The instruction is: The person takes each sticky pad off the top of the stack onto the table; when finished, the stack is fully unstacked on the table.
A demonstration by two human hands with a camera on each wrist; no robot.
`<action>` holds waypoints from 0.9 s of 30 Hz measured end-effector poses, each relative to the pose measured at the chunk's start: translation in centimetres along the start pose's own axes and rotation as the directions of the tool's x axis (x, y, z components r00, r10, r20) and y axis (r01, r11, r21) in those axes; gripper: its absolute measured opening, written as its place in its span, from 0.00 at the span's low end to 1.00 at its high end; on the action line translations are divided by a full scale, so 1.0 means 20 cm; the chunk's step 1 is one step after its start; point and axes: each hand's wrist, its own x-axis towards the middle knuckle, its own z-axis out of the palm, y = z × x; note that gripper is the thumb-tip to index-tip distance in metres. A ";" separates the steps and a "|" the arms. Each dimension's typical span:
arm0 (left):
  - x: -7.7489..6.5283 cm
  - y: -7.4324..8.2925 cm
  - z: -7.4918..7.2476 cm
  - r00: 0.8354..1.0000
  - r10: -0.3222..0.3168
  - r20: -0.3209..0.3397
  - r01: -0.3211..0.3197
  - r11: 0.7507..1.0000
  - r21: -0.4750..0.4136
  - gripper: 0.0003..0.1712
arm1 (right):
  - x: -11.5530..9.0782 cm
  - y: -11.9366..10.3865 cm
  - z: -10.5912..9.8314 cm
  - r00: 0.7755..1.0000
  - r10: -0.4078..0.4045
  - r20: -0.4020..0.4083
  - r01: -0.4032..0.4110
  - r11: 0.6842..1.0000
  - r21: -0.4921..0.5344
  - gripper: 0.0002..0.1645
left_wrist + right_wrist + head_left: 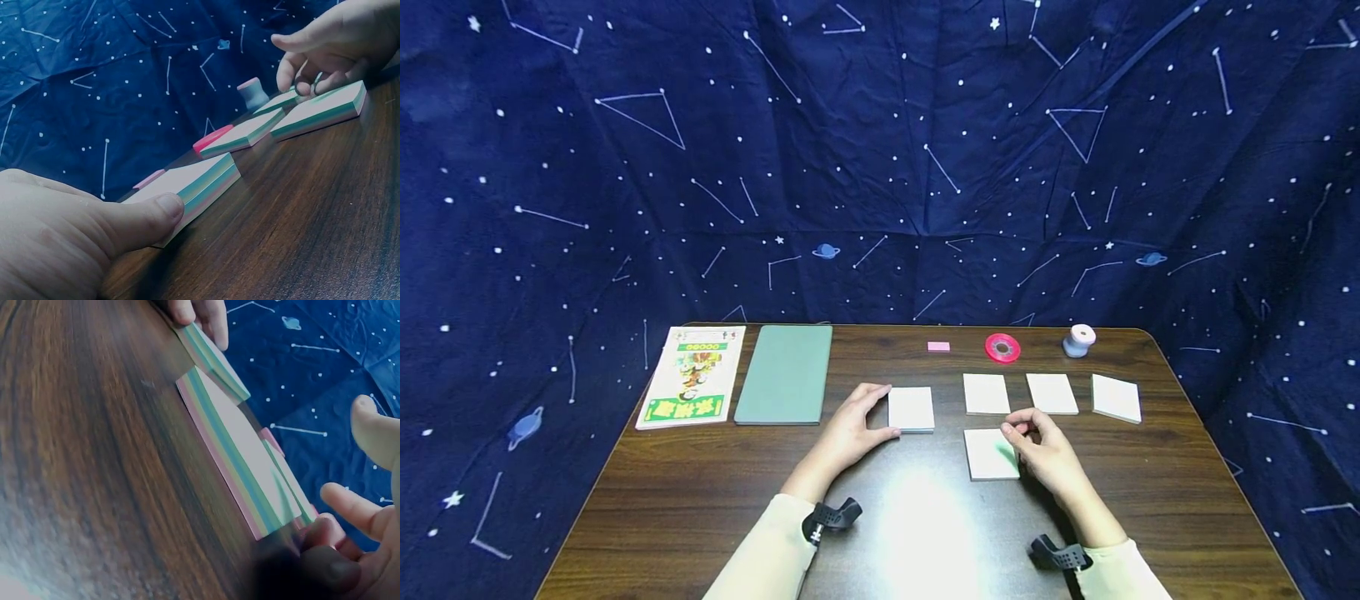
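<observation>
My left hand (850,425) holds a square stack of notepads (911,409) between the thumb at its near edge and the fingers at its far edge. In the left wrist view its side shows coloured layers with a seam, and the left thumb (140,219) lies along it. Another notepad (988,455), white on top with pink, yellow, blue and green layers, lies flat to the right. My right hand (1045,454) is at this pad's right edge, loosely bent fingers by its corner. In the right wrist view the thumb (375,431) stands apart from the fingers, nothing gripped between them.
Three more pads, left (987,394), middle (1052,393) and right (1116,398), lie in a row behind. Along the back are a pink block (938,347), a red ring-shaped roll (1002,348) and a white-and-blue spool (1078,341). A green notebook (785,375) and a colourful booklet (692,377) lie left.
</observation>
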 end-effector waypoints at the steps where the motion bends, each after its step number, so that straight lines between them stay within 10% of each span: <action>1: 0.00 0.00 0.00 1.000 0.001 0.001 -0.001 1.000 0.001 0.46 | 0.00 0.00 0.00 1.000 -0.002 -0.009 0.002 1.000 0.006 0.23; 10: -0.01 0.00 0.00 1.000 0.002 -0.008 -0.002 1.000 -0.014 0.46 | -0.01 -0.10 0.05 0.981 -0.183 -0.064 0.181 0.983 -0.040 0.11; 19: -0.02 0.01 0.00 1.000 -0.021 -0.010 0.021 1.000 -0.012 0.46 | 0.08 -0.23 0.12 0.954 -0.281 0.099 0.298 0.917 -0.264 0.08; 27: -0.01 0.01 -0.01 1.000 -0.010 -0.004 0.010 1.000 0.003 0.47 | 0.16 -0.40 0.23 0.965 -0.234 0.116 0.258 0.918 -0.300 0.14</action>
